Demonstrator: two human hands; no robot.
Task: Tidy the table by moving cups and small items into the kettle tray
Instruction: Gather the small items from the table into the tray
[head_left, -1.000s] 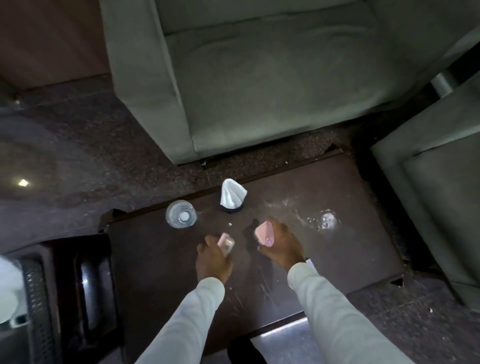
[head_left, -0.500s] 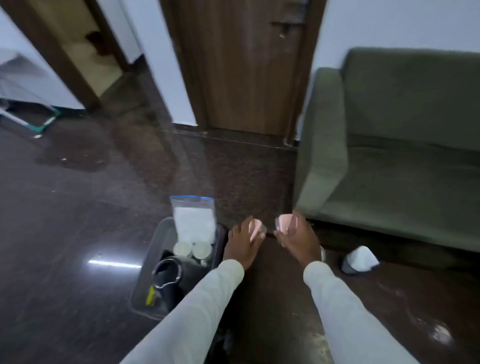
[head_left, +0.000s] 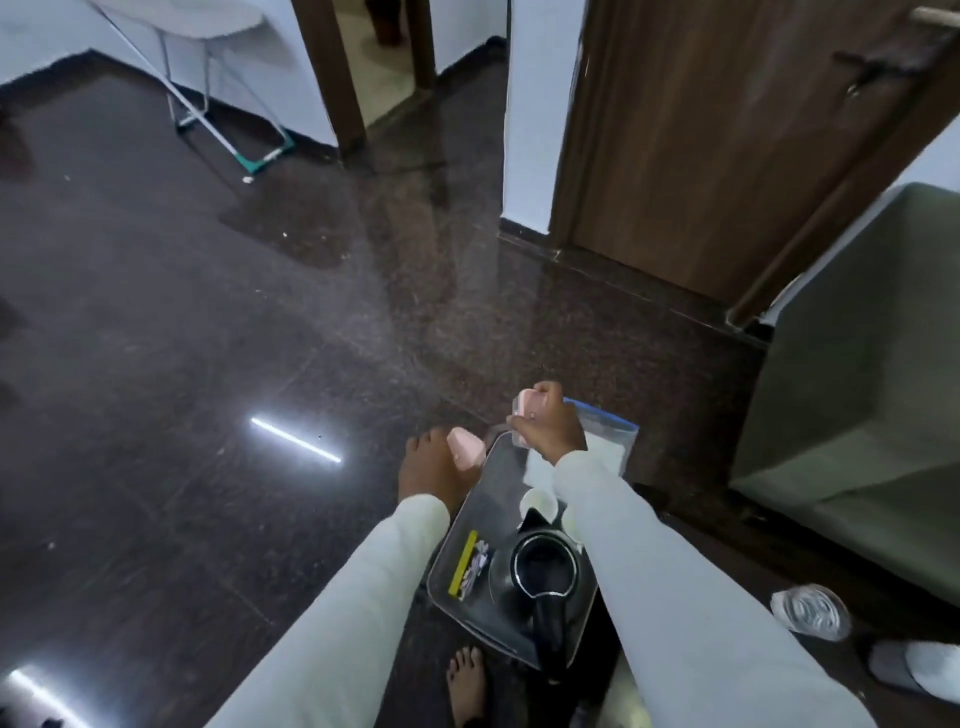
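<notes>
My left hand (head_left: 431, 467) grips a small pink packet (head_left: 466, 450) at the left rim of the clear kettle tray (head_left: 457, 540). Over the tray's far end, my right hand (head_left: 548, 423) holds a second pink packet (head_left: 525, 405). Inside the tray stand a black kettle (head_left: 545, 571), two white cups (head_left: 538, 503), a yellow-edged bundle of sachets (head_left: 470, 564) and a clear bag of white powder (head_left: 605, 441). An upturned clear glass (head_left: 810, 612) and a white napkin in a holder (head_left: 919, 667) sit on the dark table at the right.
A green sofa (head_left: 857, 415) stands to the right, a wooden door (head_left: 727, 130) behind it. Dark polished floor (head_left: 208, 364) spreads to the left. My bare foot (head_left: 467, 686) is below the tray. A white metal stand (head_left: 208, 93) leans at the far left.
The view has swung left from the table to the tray. Both hands carried their pink packets over to the tray; the right one now hovers above its far end.
</notes>
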